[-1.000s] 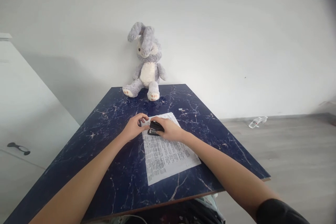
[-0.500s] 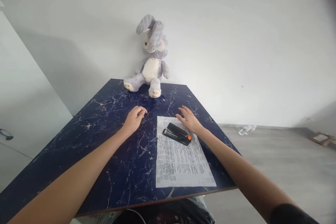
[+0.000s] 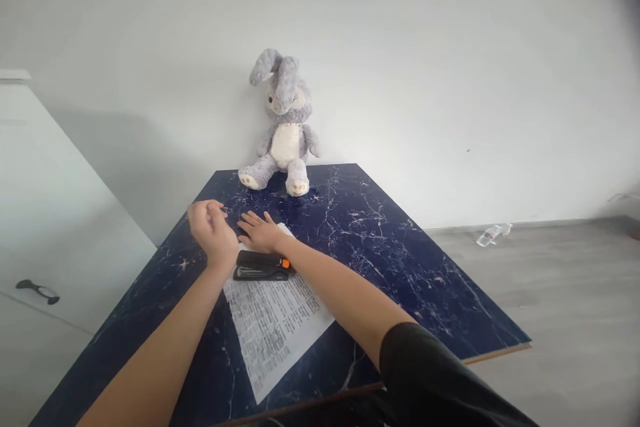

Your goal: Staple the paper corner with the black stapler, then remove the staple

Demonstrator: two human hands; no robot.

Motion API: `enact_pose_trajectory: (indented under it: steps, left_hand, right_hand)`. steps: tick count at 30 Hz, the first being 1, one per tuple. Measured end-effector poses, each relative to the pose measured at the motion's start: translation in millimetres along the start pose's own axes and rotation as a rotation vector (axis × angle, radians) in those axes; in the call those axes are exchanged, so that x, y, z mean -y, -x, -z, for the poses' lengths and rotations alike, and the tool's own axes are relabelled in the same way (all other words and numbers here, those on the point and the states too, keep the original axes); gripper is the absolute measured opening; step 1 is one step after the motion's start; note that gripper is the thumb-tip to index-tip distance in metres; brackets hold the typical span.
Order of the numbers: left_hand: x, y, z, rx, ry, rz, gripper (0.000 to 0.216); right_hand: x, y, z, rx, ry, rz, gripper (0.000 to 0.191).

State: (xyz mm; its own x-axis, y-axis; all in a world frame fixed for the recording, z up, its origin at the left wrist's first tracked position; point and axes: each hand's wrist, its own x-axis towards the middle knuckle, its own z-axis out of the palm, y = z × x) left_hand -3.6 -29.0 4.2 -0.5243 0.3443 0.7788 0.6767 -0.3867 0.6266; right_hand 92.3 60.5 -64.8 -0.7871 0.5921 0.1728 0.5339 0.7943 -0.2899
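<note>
Stapler (image 3: 259,260) on printed paper (image 3: 277,327)
Right hand (image 3: 261,235) beside it, fingers spread, released; left hand (image 3: 213,230) curled (grasp: cannot tell).

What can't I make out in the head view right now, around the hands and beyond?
All in the head view:
- Print on the paper: too small and blurred to read.
- Paper's far part: covered by the right hand and stapler.
- Paper's right edge: partly behind the right forearm.
- Left hand's palm: hidden by its curled fingers.
- White cabinet: cut off by the left edge.
</note>
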Motion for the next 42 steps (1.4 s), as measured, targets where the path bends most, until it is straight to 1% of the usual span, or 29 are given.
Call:
enact_pose_trajectory:
  steps: [2,4,6,8,9,10,12,13,15,16,17,18,19,21,24,28,31,34,36,39,40,42]
  left_hand:
    - [10,-9,1,-0.054,0.001,0.066,0.022]
    - [21,-14,-1,-0.055,0.007,0.136,0.022]
    - [28,-13,-6,-0.003,0.027,0.188,0.022]
    - [32,-6,-12,0.109,0.066,0.233,0.022]
    - [32,-2,-16,0.187,0.089,0.258,0.022]
    - [32,3,-19,0.293,0.11,0.279,0.022]
    - [27,14,-24,0.583,0.145,0.275,0.023]
    - [23,20,-26,0.742,0.152,0.239,0.022]
    - [16,33,-27,1.041,0.138,0.102,0.024]
    - [13,39,-27,1.15,0.112,0.015,0.029]
    - [11,46,-26,1.23,0.077,-0.07,0.036]
    - [9,52,-25,1.278,0.032,-0.149,0.044]
    - [8,56,-25,1.309,-0.011,-0.213,0.053]
    - [9,62,-24,1.317,-0.081,-0.288,0.066]
    - [11,63,-23,1.314,-0.131,-0.302,0.07]
    - [10,58,-23,1.359,-0.15,-0.306,0.075]
    - [8,55,-21,1.394,-0.162,-0.285,0.078]
    - [10,51,-20,1.402,-0.153,-0.278,0.08]
    - [14,48,-19,1.402,-0.136,-0.281,0.081]
    - [19,46,-19,1.412,-0.127,-0.264,0.084]
    - [19,45,-18,1.419,-0.131,-0.253,0.084]
    - [20,44,-18,1.433,-0.138,-0.235,0.085]
  right_hand:
    - [0,-6,-1,-0.003,0.008,0.066,0.054]
    - [-7,3,2,-0.022,0.017,0.046,0.053]
    - [-20,22,8,-0.044,0.025,-0.017,0.052]
    - [-38,46,16,-0.064,0.031,-0.094,0.051]
    - [-48,58,21,-0.071,0.034,-0.13,0.05]
    - [-59,70,26,-0.079,0.039,-0.161,0.049]
    - [-81,93,36,-0.094,0.052,-0.217,0.049]
    - [-92,103,40,-0.102,0.058,-0.246,0.049]
    - [-111,120,47,-0.129,0.066,-0.306,0.048]
    - [-118,126,50,-0.145,0.068,-0.334,0.048]
    - [-123,131,51,-0.161,0.069,-0.356,0.048]
    - [-126,135,52,-0.175,0.067,-0.37,0.047]
    - [-128,138,52,-0.187,0.064,-0.375,0.047]
    - [-126,139,50,-0.202,0.053,-0.362,0.045]
    - [-118,136,47,-0.213,0.023,-0.316,0.043]
    - [-109,128,48,-0.229,-0.042,-0.245,0.039]
    - [-101,126,59,-0.261,-0.109,-0.205,0.035]
    - [-88,137,79,-0.295,-0.186,-0.181,0.029]
    - [-77,153,93,-0.248,-0.272,-0.109,0.034]
    - [-59,180,105,-0.076,-0.319,0.046,0.035]
    - [-54,187,106,-0.043,-0.294,0.064,0.036]
    - [-47,196,106,-0.036,-0.236,0.058,0.03]
